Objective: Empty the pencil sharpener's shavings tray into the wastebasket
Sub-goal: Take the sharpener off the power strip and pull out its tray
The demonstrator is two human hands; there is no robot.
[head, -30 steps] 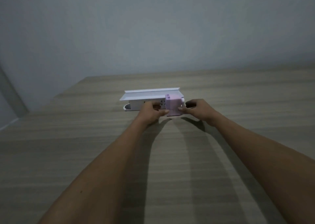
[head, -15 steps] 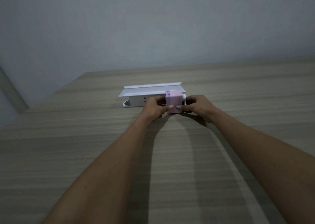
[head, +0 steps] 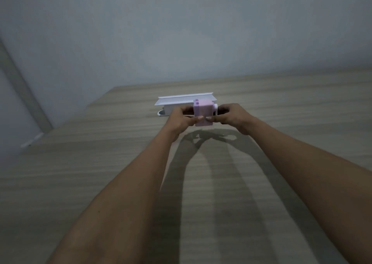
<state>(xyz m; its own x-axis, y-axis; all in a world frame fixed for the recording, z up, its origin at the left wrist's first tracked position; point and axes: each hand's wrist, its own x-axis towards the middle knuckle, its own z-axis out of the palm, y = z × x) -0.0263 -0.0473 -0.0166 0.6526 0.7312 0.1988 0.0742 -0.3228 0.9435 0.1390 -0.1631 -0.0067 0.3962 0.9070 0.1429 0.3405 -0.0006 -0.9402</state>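
Sharpener (head: 203,113) sides (under hands (head: 181,119)) hidden

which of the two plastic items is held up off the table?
The pink pencil sharpener, gripped by left hand and right hand. The white rack behind rests on the table.

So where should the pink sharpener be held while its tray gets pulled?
Probably by the two flat side faces of the pink sharpener, one hand from each side, as the left hand and right hand do now. Its boxy body offers parallel faces. I cannot tell where the tray sits, so keep the front low edge free.
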